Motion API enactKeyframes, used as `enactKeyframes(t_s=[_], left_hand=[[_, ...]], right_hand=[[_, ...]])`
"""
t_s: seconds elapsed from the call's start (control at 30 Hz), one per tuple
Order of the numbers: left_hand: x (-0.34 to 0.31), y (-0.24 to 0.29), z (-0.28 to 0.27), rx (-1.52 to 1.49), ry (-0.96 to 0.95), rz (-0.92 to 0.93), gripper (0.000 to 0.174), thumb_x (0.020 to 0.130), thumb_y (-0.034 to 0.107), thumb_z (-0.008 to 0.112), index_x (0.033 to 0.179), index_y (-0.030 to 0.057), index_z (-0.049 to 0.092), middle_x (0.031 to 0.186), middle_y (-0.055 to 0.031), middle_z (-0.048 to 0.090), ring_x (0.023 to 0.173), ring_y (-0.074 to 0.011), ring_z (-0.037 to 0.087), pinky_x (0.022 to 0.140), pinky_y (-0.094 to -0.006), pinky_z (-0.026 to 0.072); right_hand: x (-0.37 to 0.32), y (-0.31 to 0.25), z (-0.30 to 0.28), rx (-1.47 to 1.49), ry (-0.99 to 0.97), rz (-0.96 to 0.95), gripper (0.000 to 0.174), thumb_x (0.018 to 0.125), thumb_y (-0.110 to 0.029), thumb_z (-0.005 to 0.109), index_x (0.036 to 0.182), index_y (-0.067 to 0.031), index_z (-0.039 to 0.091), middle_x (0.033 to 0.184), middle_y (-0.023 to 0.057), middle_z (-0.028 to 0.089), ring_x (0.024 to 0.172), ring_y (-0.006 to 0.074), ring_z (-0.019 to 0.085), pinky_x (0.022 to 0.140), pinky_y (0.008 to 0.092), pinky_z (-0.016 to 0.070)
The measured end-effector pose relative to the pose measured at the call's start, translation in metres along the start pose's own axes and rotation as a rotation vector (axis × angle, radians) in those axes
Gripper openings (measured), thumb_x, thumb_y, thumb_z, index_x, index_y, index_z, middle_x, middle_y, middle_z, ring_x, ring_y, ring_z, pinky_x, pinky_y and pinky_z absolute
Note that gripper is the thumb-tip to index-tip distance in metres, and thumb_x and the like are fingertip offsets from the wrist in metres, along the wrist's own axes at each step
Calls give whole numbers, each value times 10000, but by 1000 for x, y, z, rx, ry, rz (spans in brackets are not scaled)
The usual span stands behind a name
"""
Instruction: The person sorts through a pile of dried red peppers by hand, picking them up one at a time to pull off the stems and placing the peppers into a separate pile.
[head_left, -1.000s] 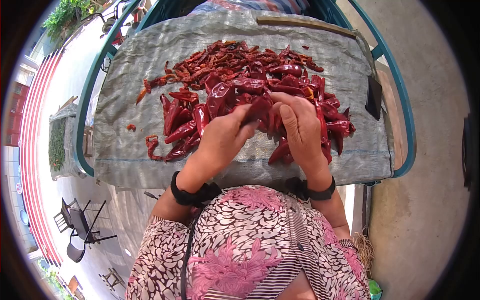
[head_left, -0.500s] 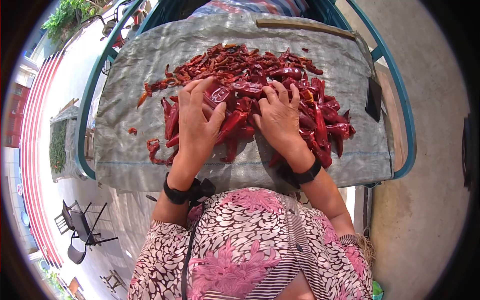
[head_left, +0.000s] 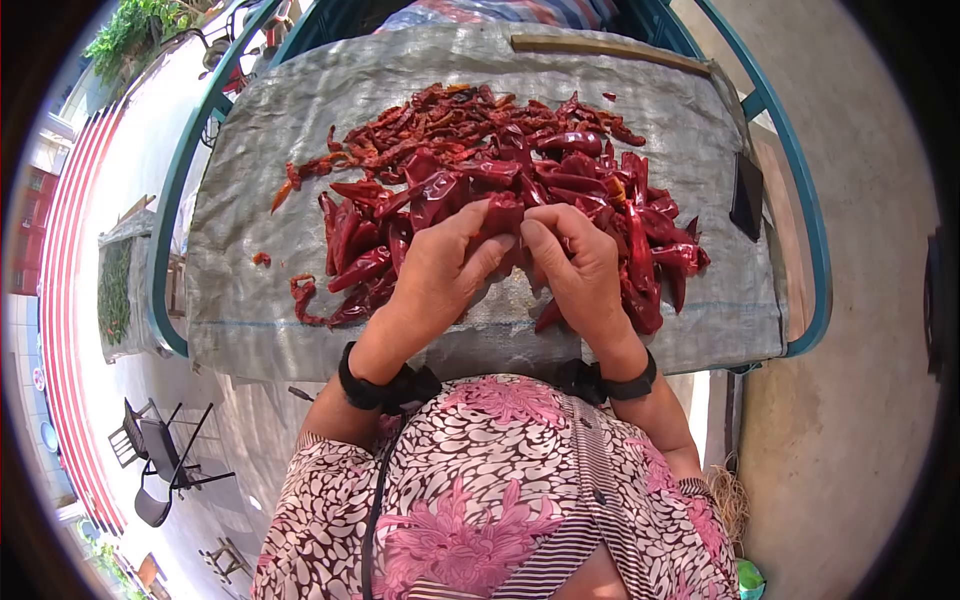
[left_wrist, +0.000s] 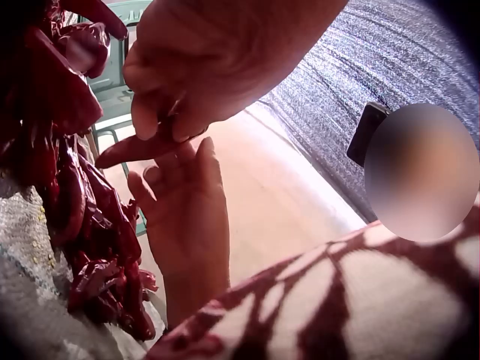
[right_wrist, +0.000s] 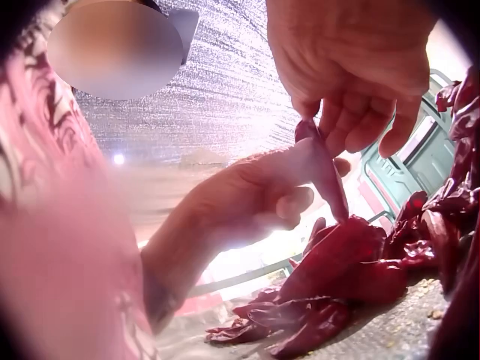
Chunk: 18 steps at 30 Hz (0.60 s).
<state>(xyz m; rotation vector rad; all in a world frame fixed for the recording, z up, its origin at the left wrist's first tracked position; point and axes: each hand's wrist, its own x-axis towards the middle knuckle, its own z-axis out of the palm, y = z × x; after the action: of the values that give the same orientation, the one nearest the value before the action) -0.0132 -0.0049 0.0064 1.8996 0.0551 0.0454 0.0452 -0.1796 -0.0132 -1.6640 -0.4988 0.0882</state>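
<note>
Both hands meet over the near edge of a heap of glossy red chili peppers (head_left: 365, 265). A single dark red chili pepper (right_wrist: 326, 172) is held between them, apart from the heap. My left hand (head_left: 435, 270) grips its body between thumb and fingers, as the left wrist view shows at close range. At the pepper's upper end in the right wrist view, the thumb and forefinger of my right hand (head_left: 580, 265) pinch it. The other right fingers curve loosely away. In the head view the fingers cover much of this pepper.
Smaller, shrivelled dried chilies (head_left: 440, 125) lie behind the glossy ones on a grey woven sheet (head_left: 260, 220). A dark phone-like slab (head_left: 746, 197) rests near the right edge, and a wooden strip (head_left: 610, 52) lies at the back. Teal metal rails (head_left: 815, 250) flank the surface.
Half a second ago the hands were spread apart over the heap; now they have come together nearer the body, holding a chili pepper. One second ago they were also close together around one.
</note>
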Motion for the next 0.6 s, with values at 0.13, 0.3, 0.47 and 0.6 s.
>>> enactKeyframes(t_s=[0.13,0.3,0.47,0.6], left_hand=[[-1,-16,1,364,7,337,327,923,132,703,1245,119,652,1029,-109,679,878,-359,690,716,-411,562],[-4,-9,-3,406,62,337,273,934,120,691,1206,118,677,979,-113,688,846,-340,700,705,-403,556],[-3,-10,-19,319,333,153,254,944,121,680,1185,39,679,909,-161,722,761,-280,703,701,-358,545],[5,-24,-28,441,524,232,296,934,93,686,1226,46,674,1065,-135,635,696,-222,629,662,-341,520]], right_hand=[[-2,-4,-2,30,-92,28,177,1022,-190,650,1097,-30,641,813,40,665,713,84,618,632,261,491],[0,-6,-5,68,-67,73,170,1055,-155,565,1167,-49,636,777,27,670,675,87,621,622,269,501],[0,17,-15,-474,98,-89,256,952,-180,698,1183,-79,652,876,81,719,754,268,672,691,379,510],[4,28,-13,-1019,69,-378,374,806,-260,797,1135,-126,679,1003,33,670,970,238,574,857,410,402]])
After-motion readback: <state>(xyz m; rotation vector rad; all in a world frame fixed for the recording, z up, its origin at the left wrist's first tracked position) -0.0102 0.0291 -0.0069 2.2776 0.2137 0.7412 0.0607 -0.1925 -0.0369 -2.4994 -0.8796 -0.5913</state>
